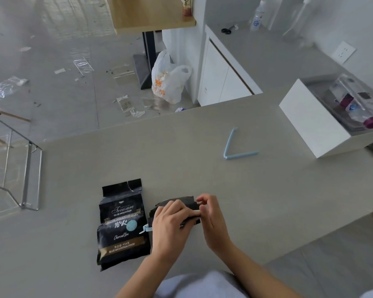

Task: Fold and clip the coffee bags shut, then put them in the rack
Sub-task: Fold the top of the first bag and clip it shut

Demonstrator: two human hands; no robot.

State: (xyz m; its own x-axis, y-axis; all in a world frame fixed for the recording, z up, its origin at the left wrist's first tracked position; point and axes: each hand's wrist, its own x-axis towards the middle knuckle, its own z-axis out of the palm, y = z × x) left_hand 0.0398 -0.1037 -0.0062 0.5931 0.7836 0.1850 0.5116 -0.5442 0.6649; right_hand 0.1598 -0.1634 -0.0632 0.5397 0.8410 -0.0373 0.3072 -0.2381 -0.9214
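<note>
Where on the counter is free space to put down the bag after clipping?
Free: the wide strip between the open blue clip and both hands, and left of the lying coffee bag. Crowded: the right end, by the white box.

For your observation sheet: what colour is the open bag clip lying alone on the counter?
Light blue; the open bag clip shows clearly in the head view.

**Camera placement: single head view**

One wide-angle head camera looks forward and steeply down from above the counter's near edge. Hands sit close below; far edge, floor and side counter fill the upper frame.
</note>
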